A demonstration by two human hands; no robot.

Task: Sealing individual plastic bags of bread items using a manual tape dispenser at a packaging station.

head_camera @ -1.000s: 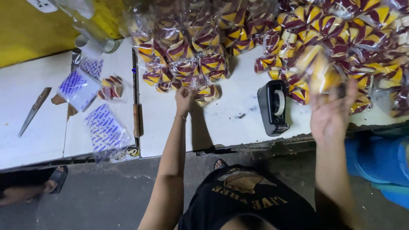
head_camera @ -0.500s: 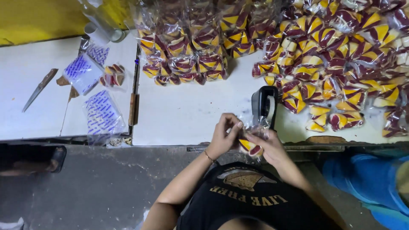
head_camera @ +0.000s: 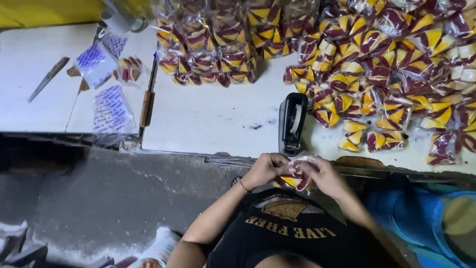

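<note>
Already, heaps of filled clear packets [head_camera: 377, 64] of yellow-and-maroon sweets covered the white table [head_camera: 213, 119] — much of the bagging looked done. Both hands worked at the table's near edge, just below the black tape dispenser [head_camera: 291, 123]: the left hand [head_camera: 265, 169] pinched the neck of one small clear packet [head_camera: 296, 174], the right hand [head_camera: 325, 174] clasped its other side. That packet seemed not yet sealed — empty printed bags [head_camera: 110, 110] lay well apart at the left.

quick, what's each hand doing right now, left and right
Left hand: closed on the clear packet of yellow-and-maroon pieces.
Right hand: closed on the same packet, from the other side.
</note>
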